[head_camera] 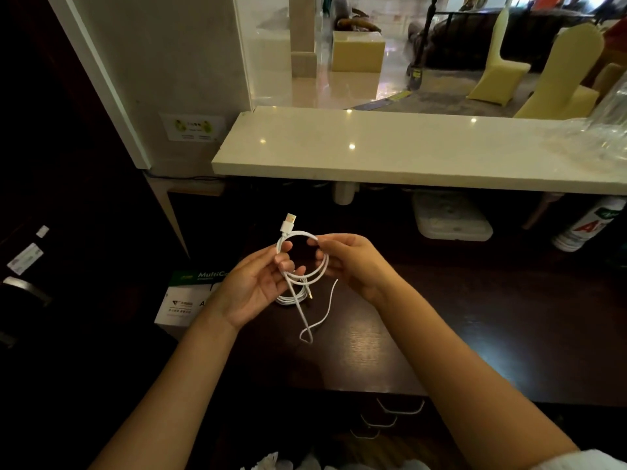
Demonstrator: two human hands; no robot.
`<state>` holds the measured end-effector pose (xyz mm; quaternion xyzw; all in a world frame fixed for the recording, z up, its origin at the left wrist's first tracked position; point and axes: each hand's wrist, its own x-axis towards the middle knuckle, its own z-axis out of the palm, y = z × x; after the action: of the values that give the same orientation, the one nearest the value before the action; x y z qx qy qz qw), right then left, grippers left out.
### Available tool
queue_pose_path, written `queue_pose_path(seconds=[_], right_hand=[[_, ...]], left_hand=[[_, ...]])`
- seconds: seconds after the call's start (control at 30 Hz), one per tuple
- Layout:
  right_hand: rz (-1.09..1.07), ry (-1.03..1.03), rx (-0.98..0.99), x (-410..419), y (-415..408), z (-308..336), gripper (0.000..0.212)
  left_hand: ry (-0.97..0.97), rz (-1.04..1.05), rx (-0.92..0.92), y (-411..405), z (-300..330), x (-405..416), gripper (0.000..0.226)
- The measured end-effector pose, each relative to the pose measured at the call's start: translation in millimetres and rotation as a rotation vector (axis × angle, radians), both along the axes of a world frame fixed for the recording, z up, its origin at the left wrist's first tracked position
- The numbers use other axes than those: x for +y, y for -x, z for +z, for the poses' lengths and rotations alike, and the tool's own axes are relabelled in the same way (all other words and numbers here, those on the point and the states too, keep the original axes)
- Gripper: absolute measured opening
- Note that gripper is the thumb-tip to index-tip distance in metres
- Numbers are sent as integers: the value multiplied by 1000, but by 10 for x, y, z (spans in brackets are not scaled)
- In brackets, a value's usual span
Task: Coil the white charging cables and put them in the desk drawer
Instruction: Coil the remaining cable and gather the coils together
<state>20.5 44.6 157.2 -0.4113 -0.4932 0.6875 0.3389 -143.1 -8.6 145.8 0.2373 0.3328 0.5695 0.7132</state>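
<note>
Dark wood desk runs under a pale stone counter. Above its middle both hands hold a half-coiled white cable, its loop upright and facing the person, USB plug pointing up and away. Left hand pinches the loop, palm up; right hand pinches its top; the loose tail droops to the desk.

A white cable is held above the dark desk in a loop, pinched by the left hand and the right hand. Its tail hangs down. A second coiled cable is seen lying beneath.
</note>
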Motion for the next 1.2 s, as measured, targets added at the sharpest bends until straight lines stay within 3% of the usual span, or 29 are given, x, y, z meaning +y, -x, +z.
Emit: queue_pose_path(seconds=[0.2,0.4,0.67,0.73,0.87,1.0,1.1,1.2], right_hand=[[-27,-35,-94,120,-27,-45,23],[-49,-118,-198,111,-20,-89,30],[-187,-145,-211,156,-33,-202,33],[-178,-112,-129,162,-45,-192,34],[108,67,23,22,36,-268,40],[473,-61,-110,-193,26,-468,26],[561,-64,-124,-137,-131,-476,23],[576,-53,-225,-15,-297,-501,27]], left_hand=[[11,45,91,-28,-39,39,24],[50,135,24,-106,-93,110,27],[-25,48,14,-125,-54,113,25],[-41,65,24,-123,-35,129,25],[-7,188,-50,-77,-25,197,36],[0,244,-5,32,-20,200,32],[-10,266,-3,121,-15,182,26],[-29,254,-44,203,2,169,39]])
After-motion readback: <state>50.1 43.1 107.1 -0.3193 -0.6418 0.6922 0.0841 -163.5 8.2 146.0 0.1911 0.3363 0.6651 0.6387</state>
